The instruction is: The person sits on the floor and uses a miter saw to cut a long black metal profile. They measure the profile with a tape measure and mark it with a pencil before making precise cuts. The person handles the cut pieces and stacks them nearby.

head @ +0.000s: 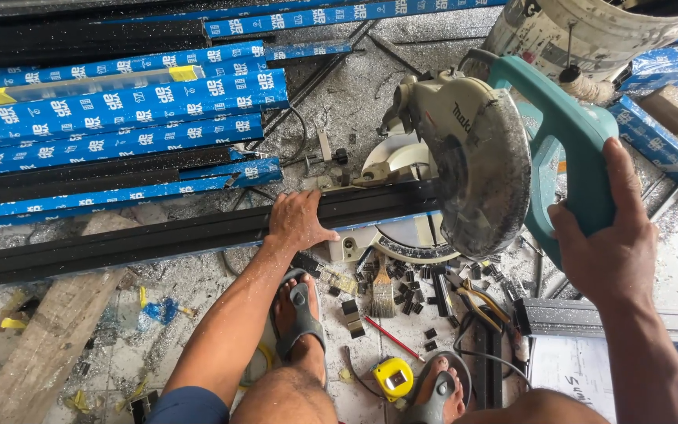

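Here the left hand (298, 222) lies palm-down on a long black aluminium profile (119, 243), its fingers spread flat over the top face and the thumb pointing toward the saw, pressing rather than gripping. The profile's long axis runs across the view, from far out beyond the wrist, under the palm, and on past the fingertips beneath the round grey blade guard (484, 169) of the teal and grey mitre saw (464, 149). So the blade sits just beyond the thumb side of that hand, close but apart from it. The right hand (610, 239) is wrapped around the saw's teal handle (578, 145), fingers curled shut on it with the thumb up along the side, the forearm coming up from the lower edge of the view. Of the two, the left hand is the nearer to the profile; the right touches only the handle. Behind the left fingers, toward the body, small black offcuts (410, 286), a worn paintbrush (382, 290) and a red pencil (392, 338) lie scattered, with a yellow tape measure (393, 378) near the sandalled feet. Beyond the fingertips lies a stack of blue-wrapped profiles (119, 106), and a dirty white bucket (598, 31) stands past the saw.
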